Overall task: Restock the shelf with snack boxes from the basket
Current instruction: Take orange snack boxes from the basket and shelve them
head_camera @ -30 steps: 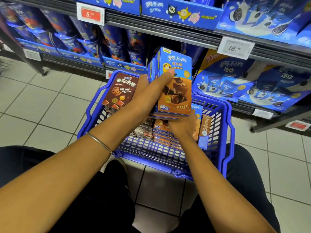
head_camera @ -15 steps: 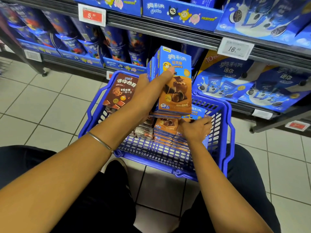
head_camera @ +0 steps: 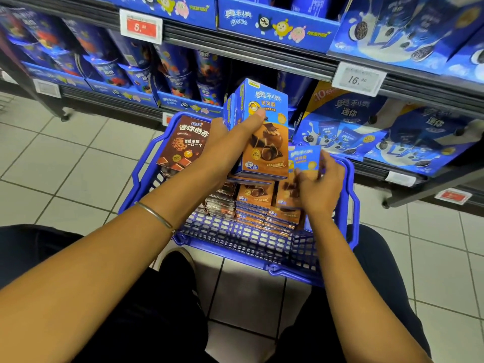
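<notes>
Clamps, in the left grip [head_camera: 235,142], a bundle of upright blue-and-orange boxes [head_camera: 264,132], thumb laid across the front face, fingers hidden behind. Pinches, in the right grip [head_camera: 319,184], a single box [head_camera: 305,158] of the same kind, blurred, just beside the bundle at its four o'clock and held above the flat stacks [head_camera: 255,197] lying in the basket [head_camera: 235,231]. Reads as the gathering step: adding a box to the handful before turning to the shelf. To do it well, bring the single box in from three o'clock, square it to the front face of the bundle and slide it flat against that face. Ease the left thumb only enough to admit it, then close down over it at once. Avoid loading the bundle past the span of one grip, for fear of smooth card faces slipping and fanning out. Hold everything over the basket, to catch any dropped box among the rest. Farther out, at nine o'clock inside the basket, finds a brown box [head_camera: 186,145] standing upright against the wall; leave it for a later handful. Beyond the rim at twelve o'clock, meets the lower shelf [head_camera: 110,99], with cups [head_camera: 178,74] at eleven o'clock, large blue packs [head_camera: 348,127] at two o'clock and a dark gap between, probably the slot for these boxes, though cannot tell for sure.
</notes>
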Tool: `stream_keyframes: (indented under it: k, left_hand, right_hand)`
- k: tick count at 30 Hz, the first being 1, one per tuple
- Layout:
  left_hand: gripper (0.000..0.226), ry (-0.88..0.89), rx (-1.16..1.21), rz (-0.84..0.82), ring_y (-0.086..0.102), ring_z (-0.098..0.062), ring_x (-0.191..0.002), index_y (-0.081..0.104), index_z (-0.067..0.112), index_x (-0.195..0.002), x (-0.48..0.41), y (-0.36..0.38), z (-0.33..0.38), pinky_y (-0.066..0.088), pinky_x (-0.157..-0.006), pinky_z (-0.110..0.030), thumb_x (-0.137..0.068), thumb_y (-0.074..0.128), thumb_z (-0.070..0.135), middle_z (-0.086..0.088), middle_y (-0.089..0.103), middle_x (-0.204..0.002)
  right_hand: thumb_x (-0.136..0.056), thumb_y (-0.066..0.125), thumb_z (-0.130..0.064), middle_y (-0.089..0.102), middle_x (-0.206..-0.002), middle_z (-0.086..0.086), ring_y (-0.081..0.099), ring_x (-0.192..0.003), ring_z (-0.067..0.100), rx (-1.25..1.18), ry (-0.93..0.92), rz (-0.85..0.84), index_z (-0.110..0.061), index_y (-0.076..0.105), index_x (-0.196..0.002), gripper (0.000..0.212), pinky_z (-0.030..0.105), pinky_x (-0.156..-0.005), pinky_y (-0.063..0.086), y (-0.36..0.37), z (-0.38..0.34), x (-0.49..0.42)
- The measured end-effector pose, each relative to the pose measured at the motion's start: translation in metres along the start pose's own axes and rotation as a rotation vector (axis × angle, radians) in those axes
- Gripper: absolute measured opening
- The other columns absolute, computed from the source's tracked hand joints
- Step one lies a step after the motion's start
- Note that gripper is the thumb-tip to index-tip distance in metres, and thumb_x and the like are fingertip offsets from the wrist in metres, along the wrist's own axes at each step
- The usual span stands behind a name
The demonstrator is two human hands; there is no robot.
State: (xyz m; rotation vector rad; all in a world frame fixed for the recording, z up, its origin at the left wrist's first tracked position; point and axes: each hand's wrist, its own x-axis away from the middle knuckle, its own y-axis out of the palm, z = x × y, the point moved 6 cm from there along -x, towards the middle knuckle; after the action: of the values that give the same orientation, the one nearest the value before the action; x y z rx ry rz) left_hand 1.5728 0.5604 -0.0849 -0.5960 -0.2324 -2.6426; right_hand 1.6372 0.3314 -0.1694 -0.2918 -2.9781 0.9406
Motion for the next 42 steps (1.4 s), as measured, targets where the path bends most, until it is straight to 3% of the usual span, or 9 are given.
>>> stream_keyframes:
  k: [3, 7, 15, 19, 23, 27, 31, 38, 42]
  left_hand:
    - [0.065, 0.006, -0.013, 0.016, 0.081, -0.022, -0.097, 0.051, 0.022, -0.130, -0.004, -0.001, -0.001, 0.065, -0.092, -0.050, -0.085, 0.084, 0.056, -0.001, 0.079, -0.118]
    - [0.069, 0.020, -0.035, 0.036, 0.080, -0.025, -0.101, 0.052, 0.021, -0.129, -0.006, 0.001, -0.002, 0.064, -0.094, -0.050, -0.081, 0.086, 0.057, -0.002, 0.079, -0.119]
    - [0.051, 0.111, -0.124, 0.034, 0.080, -0.007, -0.092, 0.072, 0.026, -0.117, 0.003, 0.016, 0.010, 0.064, -0.079, -0.025, -0.098, 0.058, 0.071, 0.009, 0.083, -0.103]
    - [0.044, 0.110, -0.143, 0.055, 0.081, -0.014, -0.093, 0.061, 0.033, -0.109, 0.004, 0.016, 0.013, 0.065, -0.089, -0.036, -0.100, 0.048, 0.074, 0.009, 0.082, -0.102]
    - [0.088, 0.026, -0.148, 0.012, 0.078, -0.021, -0.108, 0.051, 0.019, -0.147, 0.004, 0.019, 0.010, 0.063, -0.098, -0.043, -0.092, 0.043, 0.087, -0.004, 0.074, -0.131]
    - [0.143, -0.099, -0.221, -0.144, 0.072, -0.025, -0.122, 0.036, 0.028, -0.164, 0.012, 0.025, 0.015, 0.058, -0.104, -0.047, -0.046, 0.050, 0.107, -0.001, 0.066, -0.146]
    - [0.143, -0.068, -0.044, -0.169, 0.081, -0.021, -0.102, -0.006, 0.029, -0.169, 0.007, 0.024, 0.009, 0.064, -0.085, -0.041, -0.068, 0.093, 0.054, 0.002, 0.078, -0.125]
    - [0.126, -0.036, 0.106, -0.212, 0.082, -0.029, -0.097, 0.005, 0.027, -0.165, 0.003, 0.026, 0.017, 0.064, -0.084, -0.049, -0.070, 0.087, 0.035, -0.003, 0.083, -0.111]
    - [0.095, -0.011, -0.018, -0.263, 0.076, -0.037, -0.115, 0.024, 0.018, -0.160, 0.006, 0.041, 0.028, 0.061, -0.098, -0.054, -0.086, 0.082, 0.032, -0.014, 0.076, -0.130]
  right_hand:
    - [-0.087, 0.079, -0.021, 0.057, -0.136, -0.003, 0.058, -0.117, 0.007, -0.314, 0.054, 0.001, -0.023, 0.054, -0.142, 0.061, 0.001, -0.080, 0.044, -0.029, -0.026, -0.017]
    - [-0.092, 0.073, -0.024, 0.075, -0.119, 0.004, 0.074, -0.105, 0.023, -0.812, 0.156, -0.204, -0.018, 0.057, -0.136, 0.047, 0.035, -0.079, 0.061, -0.047, -0.070, -0.018]
    - [-0.086, 0.073, -0.031, 0.072, -0.121, 0.009, 0.072, -0.107, 0.027, -0.732, 0.088, -0.373, -0.021, 0.059, -0.132, 0.049, 0.055, -0.092, 0.058, -0.024, -0.119, 0.008]
    - [-0.097, 0.064, -0.033, 0.073, -0.122, 0.006, 0.071, -0.111, 0.029, -0.783, 0.139, -0.547, -0.024, 0.055, -0.138, 0.043, 0.056, -0.095, 0.057, -0.007, -0.123, 0.019]
    - [-0.098, 0.063, -0.033, 0.073, -0.122, 0.005, 0.072, -0.109, 0.028, -0.781, 0.134, -0.540, -0.023, 0.056, -0.138, 0.042, 0.055, -0.091, 0.058, -0.008, -0.124, 0.019]
    - [-0.099, 0.062, -0.027, 0.072, -0.123, 0.007, 0.071, -0.111, 0.030, -0.760, 0.127, -0.492, -0.022, 0.055, -0.139, 0.041, 0.057, -0.094, 0.057, -0.009, -0.125, 0.020]
    - [-0.100, 0.061, -0.027, 0.071, -0.126, 0.007, 0.071, -0.112, 0.030, -0.782, 0.111, -0.517, -0.022, 0.051, -0.142, 0.044, 0.055, -0.093, 0.058, -0.008, -0.126, 0.023]
    - [-0.098, 0.058, -0.045, 0.065, -0.085, -0.006, 0.060, -0.073, 0.012, -0.921, 0.871, -0.126, -0.022, 0.062, -0.089, 0.024, 0.030, -0.068, 0.049, -0.010, -0.017, 0.035]
    - [-0.101, 0.048, -0.037, 0.074, -0.115, 0.007, 0.069, -0.110, 0.027, -0.935, 1.168, -0.107, -0.020, 0.071, -0.110, 0.030, 0.042, -0.100, 0.054, 0.011, 0.027, 0.070]
